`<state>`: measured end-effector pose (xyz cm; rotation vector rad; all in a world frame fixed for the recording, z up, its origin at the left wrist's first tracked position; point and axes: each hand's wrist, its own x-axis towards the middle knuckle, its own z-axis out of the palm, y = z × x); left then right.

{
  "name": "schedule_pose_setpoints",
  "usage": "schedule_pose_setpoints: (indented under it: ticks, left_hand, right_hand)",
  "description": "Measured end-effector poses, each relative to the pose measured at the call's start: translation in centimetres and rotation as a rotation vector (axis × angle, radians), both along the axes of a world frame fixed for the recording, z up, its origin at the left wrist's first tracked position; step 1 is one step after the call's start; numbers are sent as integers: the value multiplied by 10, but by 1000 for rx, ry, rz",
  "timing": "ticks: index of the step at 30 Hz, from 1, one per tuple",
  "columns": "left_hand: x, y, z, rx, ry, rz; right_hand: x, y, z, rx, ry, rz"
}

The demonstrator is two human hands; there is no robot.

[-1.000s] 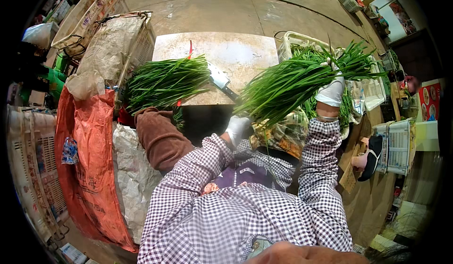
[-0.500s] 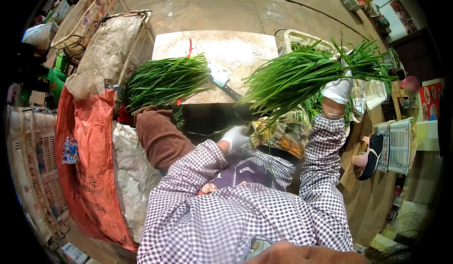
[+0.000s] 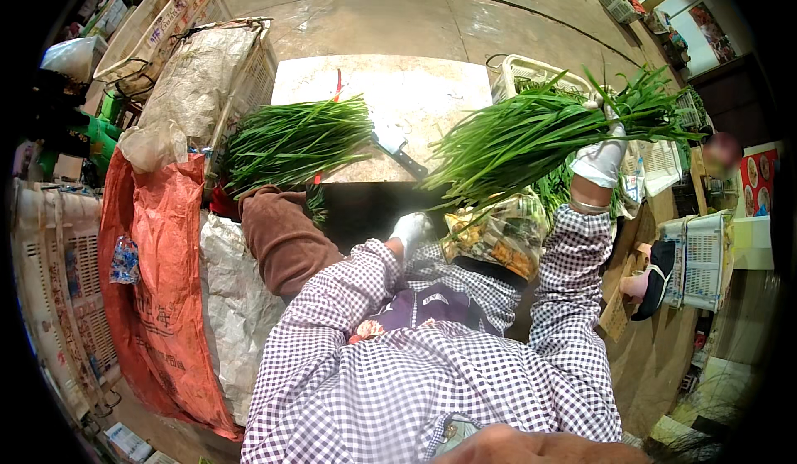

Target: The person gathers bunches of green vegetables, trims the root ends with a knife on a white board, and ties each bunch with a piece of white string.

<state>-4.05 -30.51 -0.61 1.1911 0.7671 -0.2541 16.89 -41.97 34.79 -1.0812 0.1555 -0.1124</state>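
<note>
My right hand (image 3: 599, 158), in a white glove, grips a big bundle of long green chives (image 3: 531, 136) and holds it raised over the right end of a pale chopping board (image 3: 398, 90). My left hand (image 3: 411, 230), also gloved, is low near my lap by the board's near edge; its fingers look curled and I cannot see anything in them. A second pile of chives (image 3: 295, 140) lies on the board's left part. A cleaver (image 3: 397, 150) rests on the board between the two bunches.
A white plastic crate (image 3: 531, 74) with more greens stands behind the raised bundle. A sack-lined basket (image 3: 195, 82) and an orange sack (image 3: 162, 248) are on the left. A patterned plastic bag (image 3: 494, 236) lies on my lap. White crates (image 3: 701, 252) stand at the right.
My right hand has carried the bundle up and to the right. My left hand has let go of its lower end and dropped toward my lap.
</note>
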Motion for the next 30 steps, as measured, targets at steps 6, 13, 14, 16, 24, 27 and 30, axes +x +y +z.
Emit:
schedule_pose_setpoints:
  ticks: [6,13,14,16,24,27,30]
  left_hand:
    - [16,-7,73,-691,-314,172]
    - [5,6,133,-1118,-663,77]
    - [6,3,108,-1090,-618,92]
    - [12,-3,73,-1101,-518,131]
    - [-2,9,167,-1018,-498,75]
    - [-2,-5,104,-1123,-553,76]
    - [-8,-5,117,-1162,-720,37]
  right_hand:
    - [23,-36,-23,253,-252,491]
    - [41,-90,-14,307,-149,589]
    - [36,-76,-19,208,-118,422]
    - [42,-68,-47,121,-57,171]
    - [73,-118,-78,559,40,901]
    - [66,-120,-79,431,-25,685]
    - [70,-133,-77,566,-72,815]
